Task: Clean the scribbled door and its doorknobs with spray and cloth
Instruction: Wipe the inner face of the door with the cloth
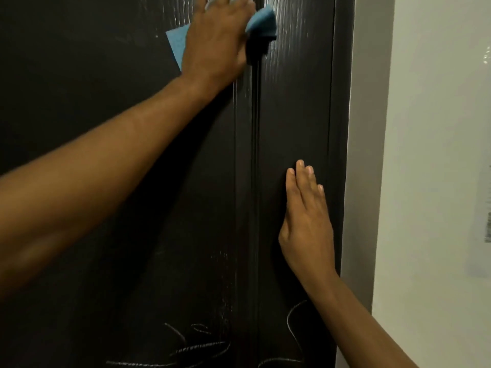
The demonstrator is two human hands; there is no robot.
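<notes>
A dark brown wood-grain door [111, 75] fills most of the view. My left hand [218, 41] presses a blue cloth [261, 21] flat against the door near the top; cloth corners stick out on both sides of the hand. The surface around the cloth glistens wet. My right hand [308, 219] lies flat on the door's right panel with its fingers together, holding nothing. White chalk-like scribbles [196, 349] mark the door's lower part. No doorknob or spray bottle is in view.
The door's dark frame edge [340, 128] runs down the right, beside a grey jamb and a white wall [430, 155]. A sheet of paper [482, 221] hangs on that wall at the far right.
</notes>
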